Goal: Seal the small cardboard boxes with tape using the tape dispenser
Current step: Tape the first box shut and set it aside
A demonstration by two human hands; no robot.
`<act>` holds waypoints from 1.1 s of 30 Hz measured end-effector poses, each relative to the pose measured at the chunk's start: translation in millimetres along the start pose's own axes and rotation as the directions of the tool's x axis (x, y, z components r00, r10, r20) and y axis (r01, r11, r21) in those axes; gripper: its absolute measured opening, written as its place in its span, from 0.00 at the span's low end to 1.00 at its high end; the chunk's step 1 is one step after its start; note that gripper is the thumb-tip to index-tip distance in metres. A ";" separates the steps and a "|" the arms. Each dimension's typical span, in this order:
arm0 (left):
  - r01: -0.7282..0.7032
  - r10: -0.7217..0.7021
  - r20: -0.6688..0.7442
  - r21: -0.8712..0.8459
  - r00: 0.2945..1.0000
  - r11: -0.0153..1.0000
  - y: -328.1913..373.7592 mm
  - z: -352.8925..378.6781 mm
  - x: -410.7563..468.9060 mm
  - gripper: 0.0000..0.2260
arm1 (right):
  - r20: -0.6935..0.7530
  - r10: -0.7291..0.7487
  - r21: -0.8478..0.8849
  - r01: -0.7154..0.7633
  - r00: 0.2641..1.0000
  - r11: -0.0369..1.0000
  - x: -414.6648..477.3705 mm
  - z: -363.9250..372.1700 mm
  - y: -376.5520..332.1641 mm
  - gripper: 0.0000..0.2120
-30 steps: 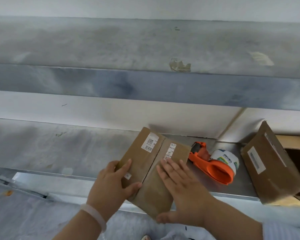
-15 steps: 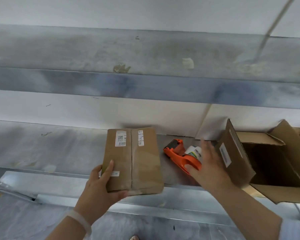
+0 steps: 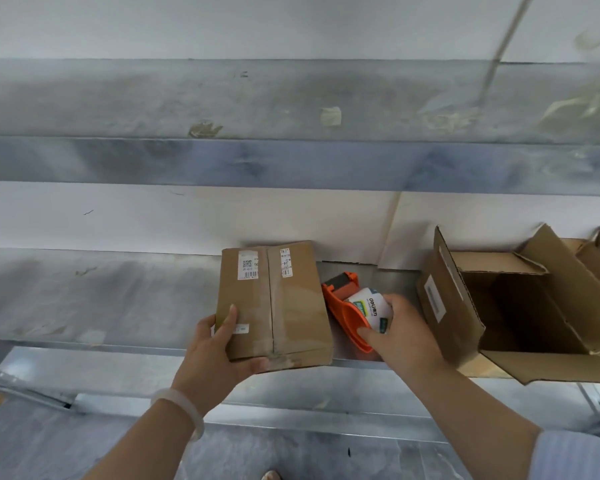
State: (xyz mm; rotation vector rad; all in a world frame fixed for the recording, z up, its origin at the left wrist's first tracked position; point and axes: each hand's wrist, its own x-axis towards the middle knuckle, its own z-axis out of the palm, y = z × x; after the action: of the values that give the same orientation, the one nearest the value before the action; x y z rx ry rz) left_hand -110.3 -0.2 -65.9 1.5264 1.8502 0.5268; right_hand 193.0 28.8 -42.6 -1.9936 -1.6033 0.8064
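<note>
Orange tape dispenser (image 3: 343, 311), on the shelf (image 3: 136, 296) just right of the small box (image 3: 278, 299), is now gripped by the right hand (image 3: 399, 334), only reaching before; left hand (image 3: 212, 355) grasps the box's corner, so taping can start

Left grip (image 3: 219, 351) clamped, thumb on top, right grip (image 3: 402, 336) curled closed, arms outstretched.
</note>
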 end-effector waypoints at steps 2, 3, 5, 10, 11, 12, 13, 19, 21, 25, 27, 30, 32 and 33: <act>0.008 -0.008 0.005 -0.021 1.000 1.000 2.1 4.2 1.6 0.54 | -0.063 -0.004 0.044 0.007 0.998 0.999 -9.9 -2.3 -4.5 0.29; 0.015 -0.014 0.015 -0.025 1.000 1.000 4.1 5.8 1.8 0.54 | -0.096 -0.002 0.064 0.008 0.995 0.998 -15.5 -4.3 -6.7 0.30; 0.043 -0.041 0.043 -0.045 0.998 0.998 8.8 8.2 0.6 0.53 | -0.161 -0.016 0.097 0.032 0.987 0.995 -26.5 -8.6 -7.9 0.32; -0.046 0.097 -0.180 0.271 0.979 0.962 48.9 6.4 -22.4 0.46 | -0.345 -0.315 -0.011 0.332 0.884 0.943 -55.8 -17.2 -9.7 0.33; -0.118 0.159 -0.211 0.192 0.965 0.974 65.3 4.9 -30.1 0.40 | -0.393 -0.388 -0.050 0.402 0.834 0.914 -59.7 -19.0 -12.4 0.32; -0.177 0.181 -0.196 0.038 0.964 0.983 85.2 3.3 -39.3 0.31 | -0.432 -0.454 -0.101 0.458 0.779 0.883 -62.2 -20.1 -15.2 0.32; -0.170 0.154 -0.115 -0.136 0.981 0.976 104.8 3.1 -47.6 0.22 | -0.454 -0.508 -0.151 0.499 0.732 0.853 -64.2 -20.8 -18.6 0.32; 0.148 0.082 0.276 -0.716 0.958 0.682 165.3 18.8 -63.3 0.28 | -0.429 -0.728 -0.399 0.610 0.536 0.684 -67.7 -22.0 -29.4 0.30; 0.181 0.089 0.297 -0.764 0.951 0.620 173.0 19.0 -62.8 0.28 | -0.396 -0.773 -0.444 0.633 0.496 0.634 -66.8 -21.7 -28.2 0.26; 0.242 0.021 0.316 -0.765 0.949 0.597 176.4 19.9 -57.3 0.22 | -0.331 -0.785 -0.431 0.656 0.524 0.620 -63.8 -17.2 -28.1 0.24; 0.266 -0.004 0.331 -0.750 0.944 0.605 172.1 18.2 -53.7 0.19 | -0.266 -0.802 -0.375 0.710 0.534 0.597 -68.1 -19.9 -28.4 0.23; 0.279 -0.018 0.339 -0.740 0.941 0.612 164.5 11.2 -48.4 0.18 | -0.347 -0.601 -0.055 0.625 0.720 0.779 -77.3 -34.2 -36.3 0.25; 0.294 -0.004 0.366 -0.740 0.931 0.605 160.5 7.3 -45.9 0.17 | -0.330 -0.213 0.325 0.322 0.920 0.889 -73.4 -42.9 -42.3 0.25; 0.301 0.007 0.381 -0.742 0.924 0.599 159.3 6.3 -44.6 0.16 | -0.218 -0.032 0.497 0.139 0.975 0.857 -69.1 -46.8 -47.2 0.24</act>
State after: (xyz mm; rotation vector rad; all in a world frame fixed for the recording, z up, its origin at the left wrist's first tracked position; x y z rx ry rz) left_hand 8.8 -6.9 48.9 0.7622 1.1684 0.8004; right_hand 181.4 -27.8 33.9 -1.5533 -1.1934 0.8544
